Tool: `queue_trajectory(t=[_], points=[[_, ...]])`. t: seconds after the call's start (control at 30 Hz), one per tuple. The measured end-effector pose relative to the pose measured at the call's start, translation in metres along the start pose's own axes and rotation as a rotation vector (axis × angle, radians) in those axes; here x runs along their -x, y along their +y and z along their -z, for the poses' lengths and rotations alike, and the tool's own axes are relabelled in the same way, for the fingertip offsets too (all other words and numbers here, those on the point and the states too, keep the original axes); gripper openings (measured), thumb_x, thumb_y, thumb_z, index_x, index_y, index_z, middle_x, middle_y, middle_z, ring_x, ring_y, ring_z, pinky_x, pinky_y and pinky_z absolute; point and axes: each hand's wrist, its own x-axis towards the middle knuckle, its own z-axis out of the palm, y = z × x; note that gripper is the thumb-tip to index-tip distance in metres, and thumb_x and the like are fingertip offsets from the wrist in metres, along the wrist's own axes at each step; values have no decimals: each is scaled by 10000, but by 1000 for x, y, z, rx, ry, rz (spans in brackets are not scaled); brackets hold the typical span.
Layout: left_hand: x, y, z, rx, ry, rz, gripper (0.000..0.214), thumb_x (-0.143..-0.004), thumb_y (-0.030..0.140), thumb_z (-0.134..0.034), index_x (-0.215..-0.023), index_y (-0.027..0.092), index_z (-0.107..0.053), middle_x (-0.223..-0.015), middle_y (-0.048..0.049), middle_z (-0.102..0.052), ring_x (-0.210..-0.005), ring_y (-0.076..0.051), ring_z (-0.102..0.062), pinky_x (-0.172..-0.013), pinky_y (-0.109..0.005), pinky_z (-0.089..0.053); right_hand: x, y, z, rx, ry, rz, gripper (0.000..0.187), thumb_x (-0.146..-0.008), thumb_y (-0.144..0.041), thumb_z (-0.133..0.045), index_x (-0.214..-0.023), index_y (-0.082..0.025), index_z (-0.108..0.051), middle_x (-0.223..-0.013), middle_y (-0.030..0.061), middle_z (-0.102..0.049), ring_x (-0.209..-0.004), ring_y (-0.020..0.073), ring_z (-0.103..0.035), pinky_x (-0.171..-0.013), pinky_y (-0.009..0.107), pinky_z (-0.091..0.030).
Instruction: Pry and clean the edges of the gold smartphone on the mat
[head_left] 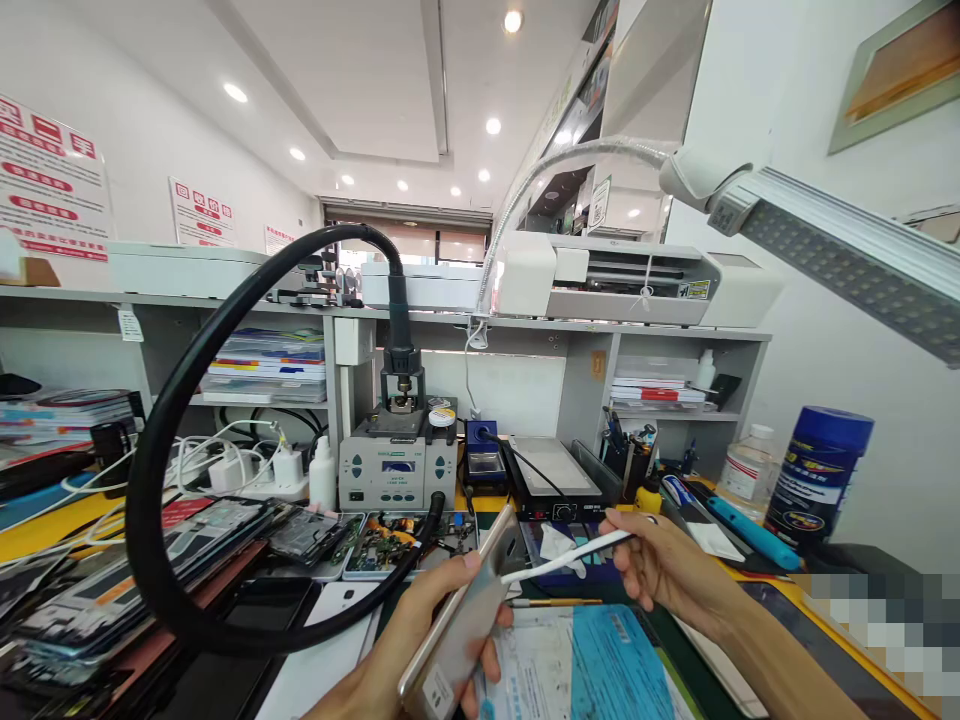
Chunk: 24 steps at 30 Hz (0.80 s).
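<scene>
Phone [466, 615] and white stick [566, 557], gripped in separate hands [401, 622] [658, 572], hover over cluttered bench [67, 540] beneath ceiling lights [493, 126].

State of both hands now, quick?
Left hand: closed, holding a phone tilted up.
Right hand: closed, holding a slim white stick, its tip at the phone.

Bench [75, 527], yellow-topped and crowded from where I stand. Left: stacked phone parts [150, 580]. Rear: grey control station [397, 472], white squeeze bottle [322, 480] just beside it; flat plate unit [555, 468]. Front: dark green mat [664, 622] under a blue-and-white booklet [615, 665]. Right: clear bottle [745, 465], blue-lidded canister [817, 475], near each other; light-blue tool [752, 530] lying before them.
</scene>
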Motion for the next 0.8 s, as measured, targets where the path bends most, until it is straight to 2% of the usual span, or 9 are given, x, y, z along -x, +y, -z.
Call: queue_trajectory(t=[0.17,0.37,0.6,0.8], points=[[1,0,-1,0,40,-10,759,-899,691,-409,-899,7,-738,-556,-122,-656,-346,-140,-566,-362,-200,-460,0,1,-2,-10,33,3,241,-1010,-241,-577,-877,-98,-718,-548,37,-739,-383,148,-682,-296,182,-526],[0,-3,1,-3,23,-34,712,-917,650,-414,-891,18,-740,-552,-116,-652,-339,-135,-560,-359,-195,-466,1,2,-4,-4,34,-30,281,-1016,-279,-578,-870,-83,-715,-521,62,-733,-358,177,-675,-280,215,-526],[-1,-3,1,16,31,-33,730,-919,657,-409,-926,2,-732,-545,-126,-658,-336,-148,-566,-355,-209,-471,0,-2,-5,-56,116,-8,334,-1053,-309,-519,-896,-86,-712,-487,52,-719,-333,167,-656,-268,208,-518],[0,-1,-1,-26,27,-29,704,-937,634,-384,-891,24,-732,-551,-121,-654,-332,-132,-565,-353,-182,-446,3,-1,-8,-44,50,-25,399,-1060,-346,-492,-854,-86,-714,-467,66,-704,-327,183,-656,-264,219,-517]])
